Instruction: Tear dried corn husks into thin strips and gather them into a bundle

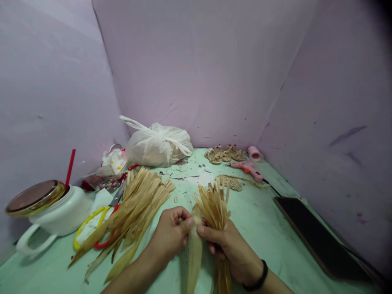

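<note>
My left hand (173, 228) pinches the edge of a single pale corn husk strip (194, 253), which hangs down toward the front of the table. Close beside it, my right hand (228, 245) is wrapped round a bundle of dried corn husks (216, 206), whose cut ends fan out above the fist. The right thumb also touches the single strip near its upper part. A larger pile of dried husks (139, 204) lies to the left of my hands. Under that pile's left edge rest scissors (101, 220) with yellow and red handles.
At left stands a white mug (69, 210) with a lid and red straw. A tied white plastic bag (159, 145) sits at the back. Braided coils (225, 154), a pink glue gun (248, 168) and a pink roll (255, 154) lie back right. A dark phone (318, 237) lies at right.
</note>
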Action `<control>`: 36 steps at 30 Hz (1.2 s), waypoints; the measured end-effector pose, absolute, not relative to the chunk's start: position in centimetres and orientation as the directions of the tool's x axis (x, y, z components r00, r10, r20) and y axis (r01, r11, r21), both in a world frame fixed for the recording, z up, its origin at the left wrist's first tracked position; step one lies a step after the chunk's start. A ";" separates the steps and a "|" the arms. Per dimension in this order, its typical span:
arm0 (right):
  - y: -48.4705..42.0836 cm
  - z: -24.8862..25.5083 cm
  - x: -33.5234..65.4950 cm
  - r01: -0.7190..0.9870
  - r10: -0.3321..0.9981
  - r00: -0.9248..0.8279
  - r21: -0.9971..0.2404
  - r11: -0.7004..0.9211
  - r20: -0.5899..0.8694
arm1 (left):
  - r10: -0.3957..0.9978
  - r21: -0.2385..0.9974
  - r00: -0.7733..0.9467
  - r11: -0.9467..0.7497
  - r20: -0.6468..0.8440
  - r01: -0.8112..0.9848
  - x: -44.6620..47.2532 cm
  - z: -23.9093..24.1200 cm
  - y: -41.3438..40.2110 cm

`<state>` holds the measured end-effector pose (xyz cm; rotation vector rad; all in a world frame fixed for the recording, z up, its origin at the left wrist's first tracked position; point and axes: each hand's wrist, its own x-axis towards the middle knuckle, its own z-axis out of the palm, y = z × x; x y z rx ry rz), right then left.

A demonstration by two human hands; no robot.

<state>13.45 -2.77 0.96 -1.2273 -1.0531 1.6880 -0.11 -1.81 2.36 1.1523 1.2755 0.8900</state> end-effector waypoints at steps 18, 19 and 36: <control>-2.9 1.4 13.3 -0.133 0.959 -0.164 -0.958 -0.256 -0.233 | 0.938 0.933 0.162 0.264 -0.307 0.243 -0.2 2.4 -2.1; -2.8 1.4 13.3 -0.141 0.960 -0.173 -0.959 -0.244 -0.219 | 0.941 0.936 0.160 0.253 -0.297 0.246 -0.2 2.3 -2.1; -2.8 1.5 13.2 -0.095 0.966 -0.224 -0.984 -0.152 -0.128 | 0.942 0.925 0.181 0.215 -0.281 0.314 -0.4 2.2 -2.2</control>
